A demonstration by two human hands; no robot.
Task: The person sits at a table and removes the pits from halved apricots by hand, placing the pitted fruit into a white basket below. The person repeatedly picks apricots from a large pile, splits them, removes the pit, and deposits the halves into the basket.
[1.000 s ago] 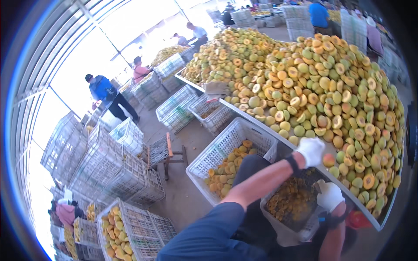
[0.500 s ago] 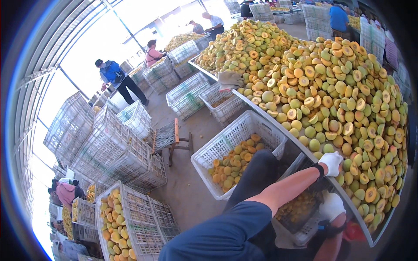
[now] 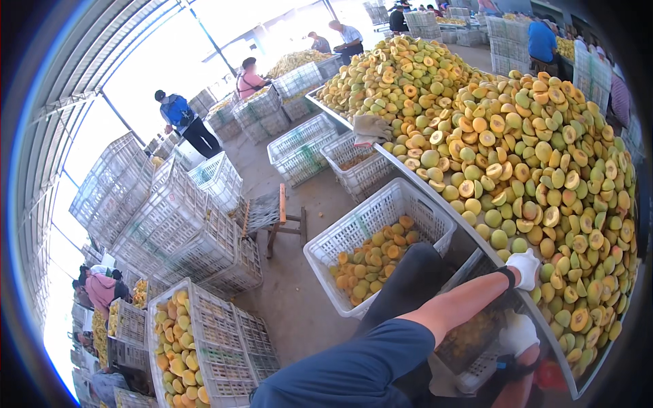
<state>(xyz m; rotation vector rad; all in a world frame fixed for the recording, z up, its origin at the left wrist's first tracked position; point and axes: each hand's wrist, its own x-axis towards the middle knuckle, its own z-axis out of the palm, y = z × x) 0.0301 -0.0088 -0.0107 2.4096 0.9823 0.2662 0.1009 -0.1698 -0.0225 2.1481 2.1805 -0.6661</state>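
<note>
A metal-edged table (image 3: 469,234) bears a big heap of yellow-green stone fruit (image 3: 503,156), much of it cut in halves; it looks like peaches. My left hand (image 3: 524,268), in a white glove, is at the table's near edge beside the fruit. Its fingers are curled, and what they hold is hidden. Lower down, below the edge, my right hand (image 3: 519,333), also white-gloved, is closed over a crate of small brownish pieces (image 3: 473,333); I cannot make out what is in it. A red object (image 3: 549,374) lies by my right wrist, partly hidden.
Beside my knee stands a white plastic crate (image 3: 326,272) partly filled with fruit halves. A grey glove (image 3: 371,129) lies on the table's edge. A wooden stool (image 3: 282,204), stacked crates (image 3: 163,217) and a full crate (image 3: 235,333) are to the left. Several people work farther off.
The view has shifted slightly, so the surroundings sit a little more to the right. My left hand has come lower along the table's edge. My right hand stays below the edge.
</note>
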